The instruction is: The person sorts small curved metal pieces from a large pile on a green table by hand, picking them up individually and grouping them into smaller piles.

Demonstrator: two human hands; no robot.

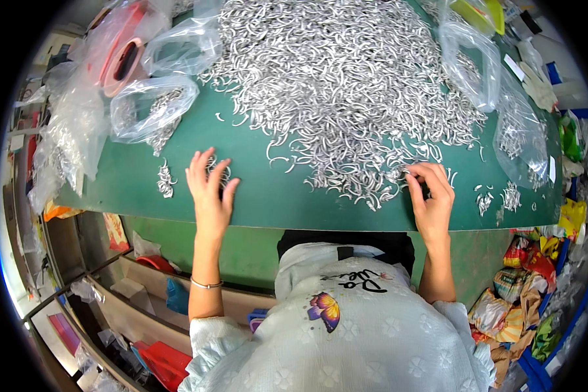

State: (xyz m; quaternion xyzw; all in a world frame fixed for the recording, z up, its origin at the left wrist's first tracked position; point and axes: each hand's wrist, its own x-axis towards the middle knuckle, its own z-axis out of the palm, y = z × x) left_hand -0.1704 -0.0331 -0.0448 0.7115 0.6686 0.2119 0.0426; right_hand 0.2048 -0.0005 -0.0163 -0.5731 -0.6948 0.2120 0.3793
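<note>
A large heap of small, curved silvery metal pieces (340, 85) covers the middle of the green table (261, 202). My right hand (432, 201) is at the heap's near right edge, thumb and forefinger pinched together on a curved metal piece that the fingertips mostly hide. To the left, my left hand (209, 196) rests with its fingers apart, beside and partly over a small cluster of the same pieces (225, 175). Another little pile (166, 179) lies left of that hand. Right of my right hand are two more small piles, one of them here (511, 196).
Clear plastic bags with metal pieces stand at the left (153, 108) and right (521, 140). A red container (121, 49) wrapped in plastic is at the far left. Colourful packets (503, 307) fill the floor at right; a shelf (137, 297) with bins is below left.
</note>
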